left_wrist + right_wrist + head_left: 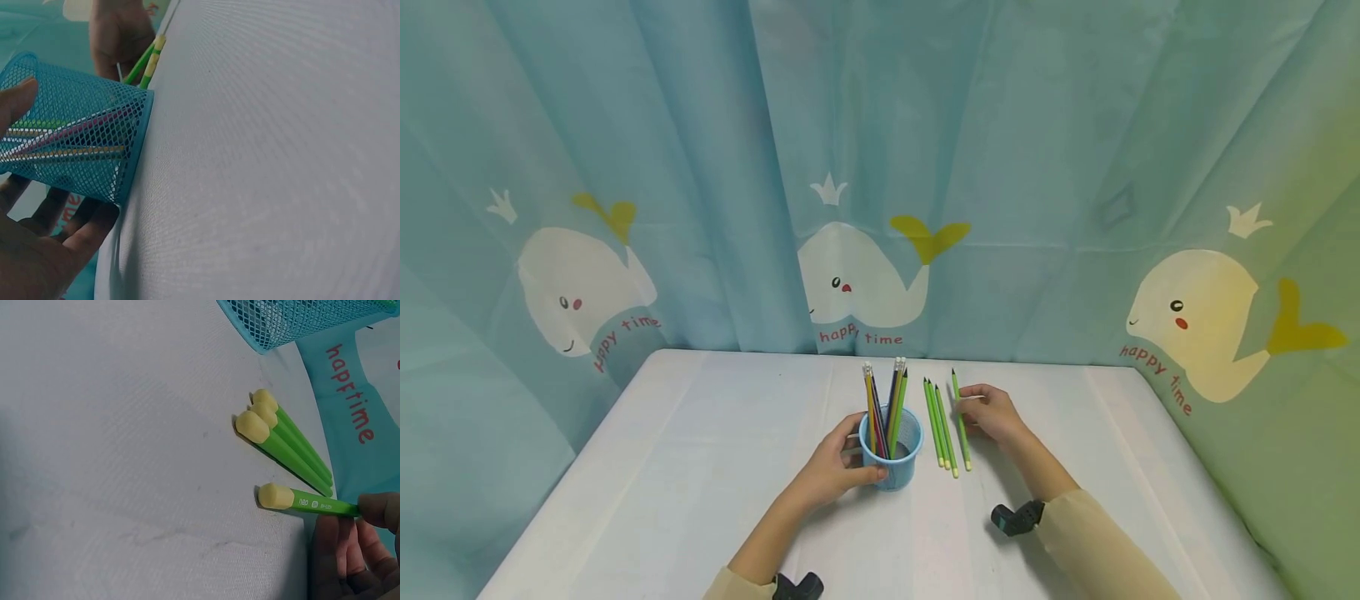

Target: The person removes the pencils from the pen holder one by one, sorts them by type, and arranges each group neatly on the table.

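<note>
My left hand (831,471) holds a light-blue mesh pencil cup (891,477), thumb at the front and fingers around its left side. Several pencils lean inside the cup, among them a yellow one (870,408) and a green one (898,412). To the right of the cup, my right hand (994,414) pinches a green pencil (319,504) between thumb and fingers. The pale yellow end of that pencil lies close over the table in the right wrist view. Between cup and hand, three more green pencils (946,431) lie side by side, points away from me.
The white table (685,467) ends at a back edge just beyond the pencils. Behind it hangs a blue-green curtain (1037,167) printed with whales. Black wrist cameras (1018,518) are strapped at both sleeves.
</note>
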A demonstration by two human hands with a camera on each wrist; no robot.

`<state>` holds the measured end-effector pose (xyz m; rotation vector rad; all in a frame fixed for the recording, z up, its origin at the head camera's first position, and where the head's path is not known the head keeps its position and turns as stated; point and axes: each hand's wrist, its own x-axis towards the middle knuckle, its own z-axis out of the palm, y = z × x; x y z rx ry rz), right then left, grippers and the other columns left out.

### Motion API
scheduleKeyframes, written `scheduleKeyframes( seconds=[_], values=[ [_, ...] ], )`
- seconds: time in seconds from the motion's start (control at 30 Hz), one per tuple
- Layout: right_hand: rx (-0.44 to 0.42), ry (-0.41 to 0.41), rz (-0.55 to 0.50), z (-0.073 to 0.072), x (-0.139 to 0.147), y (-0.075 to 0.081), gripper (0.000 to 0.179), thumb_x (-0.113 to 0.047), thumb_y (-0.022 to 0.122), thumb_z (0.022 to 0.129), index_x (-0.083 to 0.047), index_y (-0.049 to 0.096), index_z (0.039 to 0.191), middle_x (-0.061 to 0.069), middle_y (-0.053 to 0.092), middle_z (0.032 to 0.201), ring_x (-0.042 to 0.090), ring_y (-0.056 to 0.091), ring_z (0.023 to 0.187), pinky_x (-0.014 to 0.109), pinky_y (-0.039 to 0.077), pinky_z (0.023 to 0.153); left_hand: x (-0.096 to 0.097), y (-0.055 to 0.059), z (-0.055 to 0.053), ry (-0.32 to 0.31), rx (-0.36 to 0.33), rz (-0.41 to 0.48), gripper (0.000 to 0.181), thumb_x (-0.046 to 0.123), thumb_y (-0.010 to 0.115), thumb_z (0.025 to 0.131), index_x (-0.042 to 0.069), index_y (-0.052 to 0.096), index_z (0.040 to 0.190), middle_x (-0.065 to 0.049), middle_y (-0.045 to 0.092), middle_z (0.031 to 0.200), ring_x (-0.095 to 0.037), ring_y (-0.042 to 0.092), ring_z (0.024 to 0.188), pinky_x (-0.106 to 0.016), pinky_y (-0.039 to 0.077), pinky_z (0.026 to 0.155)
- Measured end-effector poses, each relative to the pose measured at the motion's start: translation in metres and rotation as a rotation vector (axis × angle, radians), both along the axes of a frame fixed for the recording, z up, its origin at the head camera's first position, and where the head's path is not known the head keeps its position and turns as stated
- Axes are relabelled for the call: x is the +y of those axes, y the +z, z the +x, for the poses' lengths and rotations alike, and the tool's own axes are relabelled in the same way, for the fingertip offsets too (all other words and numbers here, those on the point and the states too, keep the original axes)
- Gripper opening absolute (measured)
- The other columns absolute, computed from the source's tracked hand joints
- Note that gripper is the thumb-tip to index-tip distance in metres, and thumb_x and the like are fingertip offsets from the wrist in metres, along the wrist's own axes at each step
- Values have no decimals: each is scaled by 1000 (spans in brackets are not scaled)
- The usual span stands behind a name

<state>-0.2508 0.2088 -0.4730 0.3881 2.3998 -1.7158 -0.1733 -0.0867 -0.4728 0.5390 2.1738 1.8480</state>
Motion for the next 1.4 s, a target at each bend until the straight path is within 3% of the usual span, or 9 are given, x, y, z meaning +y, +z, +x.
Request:
scheduleKeyframes(
  seconds=[0.37,0.83,1.0,1.2,1.4],
  values=[
    [18,14,88,-2,-4,-3,32,-15,70,89,-4,63,118,12,67,97,19,63,77,28,57,62,0,-1,0,4,-10,8,80,12,83,79,14,41,147,-17,49,143,-42,55,127,-48,53,99],
    [39,23,84,2,-6,1,31,-13,68,88,-5,63,117,10,64,92,18,62,74,28,58,62,0,1,1,5,-15,4,80,13,84,79,14,41,148,-17,49,144,-43,54,128,-49,52,100],
    [115,87,43,11,-13,16,32,-13,68,90,-3,63,120,9,64,89,18,60,72,30,57,64,1,2,0,4,-18,0,81,12,83,80,13,40,148,-18,49,144,-43,54,128,-48,52,100],
    [193,197,-52,25,-27,39,34,-15,65,93,1,61,123,11,66,97,20,65,84,34,60,75,2,2,0,3,-20,6,81,12,83,80,12,40,148,-19,48,144,-42,54,128,-47,53,100],
    [250,309,-88,34,-39,50,29,-18,65,95,-6,62,121,10,67,102,22,65,91,39,60,80,1,2,0,6,-24,9,81,12,83,79,12,40,148,-19,48,144,-42,54,127,-47,53,100]
  ],
)
